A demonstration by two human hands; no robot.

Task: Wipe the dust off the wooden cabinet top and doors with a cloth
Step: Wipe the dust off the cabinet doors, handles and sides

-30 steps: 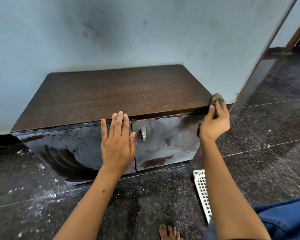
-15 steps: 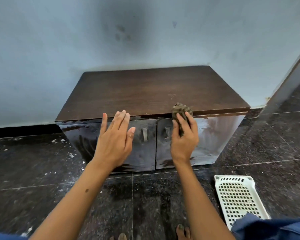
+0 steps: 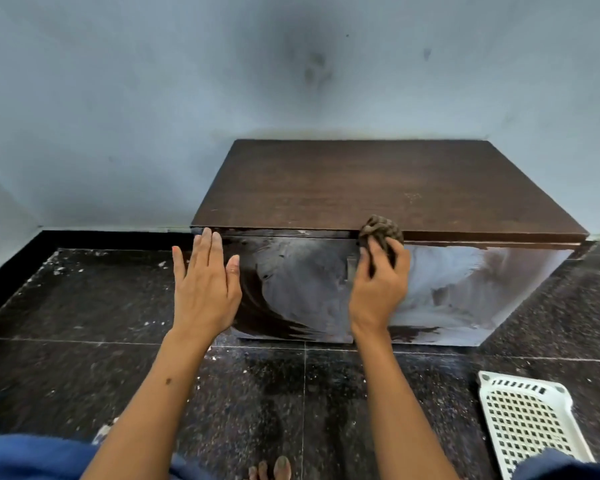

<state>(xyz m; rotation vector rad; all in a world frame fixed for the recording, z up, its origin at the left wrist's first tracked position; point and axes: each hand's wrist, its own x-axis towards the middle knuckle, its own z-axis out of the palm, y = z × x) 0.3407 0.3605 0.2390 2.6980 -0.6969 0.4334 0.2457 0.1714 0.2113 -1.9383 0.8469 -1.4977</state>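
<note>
Right hand (image 3: 378, 289) grip bunched round cloth (image 3: 381, 228) at cabinet (image 3: 361, 188) top front edge; left hand (image 3: 205, 289) flat, fingers straight. Doors (image 3: 309, 292) streaky: overlap strokes, refold cloth

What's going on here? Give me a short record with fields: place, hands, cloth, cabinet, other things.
place: dark tiled floor by a pale wall
left hand: fingers straight, at the cabinet's left front corner
right hand: grips the cloth at the top edge of the doors
cabinet top: brown wood
doors: smeared with pale dust streaks
other: white perforated basket on the floor
</note>
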